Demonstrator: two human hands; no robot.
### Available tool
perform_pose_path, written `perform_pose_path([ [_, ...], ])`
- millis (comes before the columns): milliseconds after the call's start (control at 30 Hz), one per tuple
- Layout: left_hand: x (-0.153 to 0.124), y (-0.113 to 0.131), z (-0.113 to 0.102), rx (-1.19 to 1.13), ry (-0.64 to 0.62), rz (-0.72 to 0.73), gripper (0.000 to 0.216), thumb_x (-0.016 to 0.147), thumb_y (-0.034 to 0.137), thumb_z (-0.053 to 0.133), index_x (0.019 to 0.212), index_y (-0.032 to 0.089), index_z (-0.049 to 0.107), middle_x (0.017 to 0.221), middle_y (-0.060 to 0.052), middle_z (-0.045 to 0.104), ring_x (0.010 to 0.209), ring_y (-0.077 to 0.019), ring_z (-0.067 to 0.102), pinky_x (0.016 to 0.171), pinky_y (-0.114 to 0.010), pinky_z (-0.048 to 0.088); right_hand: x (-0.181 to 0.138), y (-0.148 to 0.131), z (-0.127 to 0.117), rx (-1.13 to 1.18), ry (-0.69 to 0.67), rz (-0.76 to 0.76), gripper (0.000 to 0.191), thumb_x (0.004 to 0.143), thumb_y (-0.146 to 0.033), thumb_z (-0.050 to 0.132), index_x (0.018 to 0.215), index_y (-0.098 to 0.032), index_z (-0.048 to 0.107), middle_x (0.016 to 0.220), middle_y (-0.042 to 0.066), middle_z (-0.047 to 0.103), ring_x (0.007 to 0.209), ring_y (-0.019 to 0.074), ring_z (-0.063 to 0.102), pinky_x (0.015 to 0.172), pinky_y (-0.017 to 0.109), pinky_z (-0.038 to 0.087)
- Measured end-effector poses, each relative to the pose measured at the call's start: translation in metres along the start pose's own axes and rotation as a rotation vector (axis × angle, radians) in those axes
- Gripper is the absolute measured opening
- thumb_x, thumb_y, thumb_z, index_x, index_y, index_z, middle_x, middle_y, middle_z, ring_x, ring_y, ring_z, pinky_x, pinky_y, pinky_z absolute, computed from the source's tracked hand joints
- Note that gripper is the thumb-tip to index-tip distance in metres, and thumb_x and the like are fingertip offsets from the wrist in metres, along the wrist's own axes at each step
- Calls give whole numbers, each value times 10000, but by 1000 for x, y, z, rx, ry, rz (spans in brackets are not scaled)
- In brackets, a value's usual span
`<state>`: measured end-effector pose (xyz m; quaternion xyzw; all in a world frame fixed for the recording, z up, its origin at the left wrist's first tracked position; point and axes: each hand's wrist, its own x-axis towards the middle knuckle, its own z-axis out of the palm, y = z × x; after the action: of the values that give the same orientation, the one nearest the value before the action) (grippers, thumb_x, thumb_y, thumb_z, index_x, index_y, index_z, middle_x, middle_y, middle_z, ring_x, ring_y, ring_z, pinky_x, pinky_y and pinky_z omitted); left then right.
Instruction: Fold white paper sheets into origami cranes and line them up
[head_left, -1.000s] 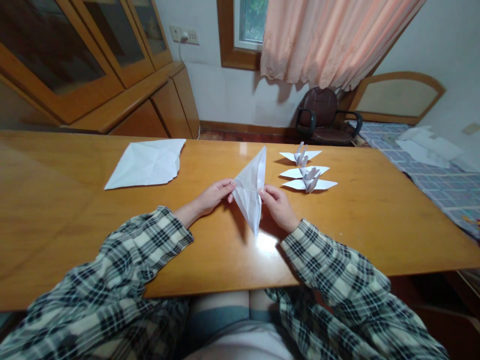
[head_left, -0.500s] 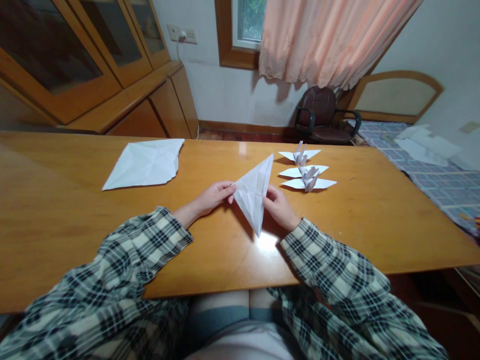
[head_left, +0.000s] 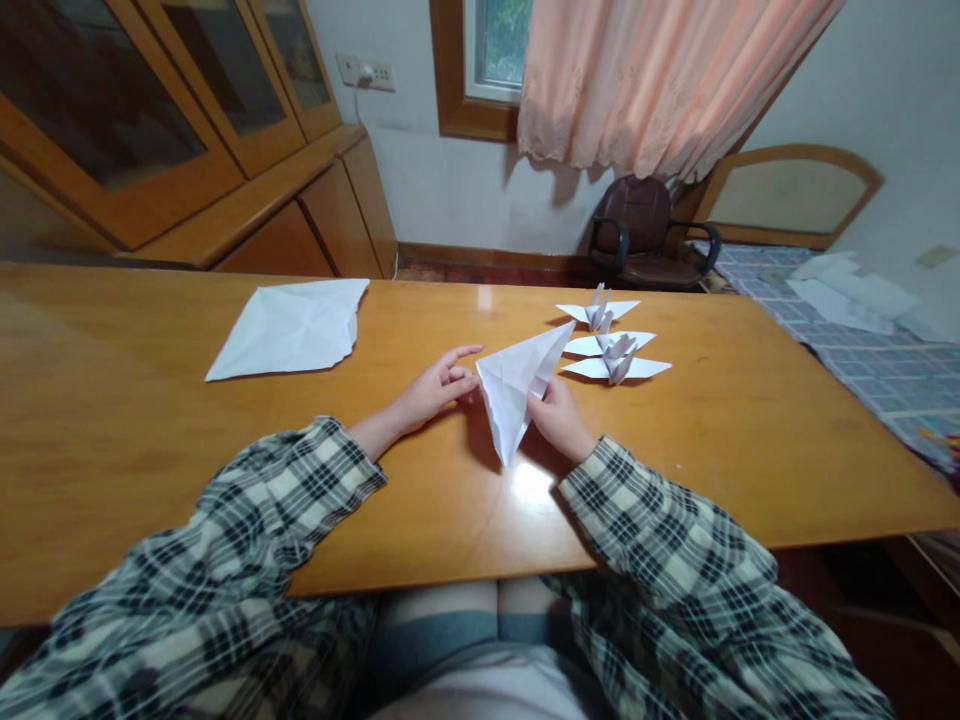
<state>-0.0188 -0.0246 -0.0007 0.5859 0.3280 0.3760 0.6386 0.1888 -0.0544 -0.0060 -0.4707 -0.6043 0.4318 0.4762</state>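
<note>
A folded sheet of white paper [head_left: 511, 385], roughly a triangle with crease lines, is held above the table in front of me. My right hand [head_left: 561, 418] pinches its right side, thumb on the near face. Just left of the paper is my left hand [head_left: 439, 393], with the index finger stretched out and the other fingers loosely curled. Its fingertips are close to the paper's left corner; whether they touch it I cannot tell. Beyond my right hand stand three white paper cranes, the nearest crane [head_left: 619, 366] with its wings spread.
A creased, unfolded white sheet [head_left: 296, 325] lies at the left on the wooden table [head_left: 150, 450]. Past the far edge are a brown armchair [head_left: 637, 225] and a wooden cabinet [head_left: 300, 220]. A bed with a checked cover [head_left: 847, 350] stands at the right.
The folded paper has turned, its far tip swinging right towards the cranes. My left hand has let go of its left corner and extended the index finger. My right hand keeps its pinch.
</note>
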Motion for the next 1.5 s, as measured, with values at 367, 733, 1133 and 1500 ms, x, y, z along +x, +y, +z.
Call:
perform_pose_path([
  [367,-7,-6,17,285,105,100,597,884,583,495,1291,146,490,996,-87,680,902,-200,623,778,-302,486,3,0,-3,-85,179,-37,250,793,-389,578,889,-166,639,856,68,709,790,224,637,766,378,515],
  [733,-17,-1,38,395,60,89,630,815,520,631,1328,173,515,1239,-113,633,1164,-298,553,996,-377,412,2,-2,-3,-243,132,-180,178,892,-328,464,899,-202,589,890,69,656,837,235,584,814,400,486],
  [1133,-13,-8,41,327,146,-1,296,851,333,533,1055,140,630,1025,-74,693,954,-234,611,911,-378,464,-1,-5,-1,-400,45,-407,443,860,-124,417,1276,-240,512,1211,96,581,1124,246,527,1007,467,437],
  [1500,-3,-19,30,-9,278,35,484,831,550,586,1118,163,634,1163,-90,679,1050,-258,603,884,-353,484,-3,-13,-3,-438,-37,-473,685,810,-51,403,1447,-297,360,1364,93,480,1277,243,433,1114,509,342],
])
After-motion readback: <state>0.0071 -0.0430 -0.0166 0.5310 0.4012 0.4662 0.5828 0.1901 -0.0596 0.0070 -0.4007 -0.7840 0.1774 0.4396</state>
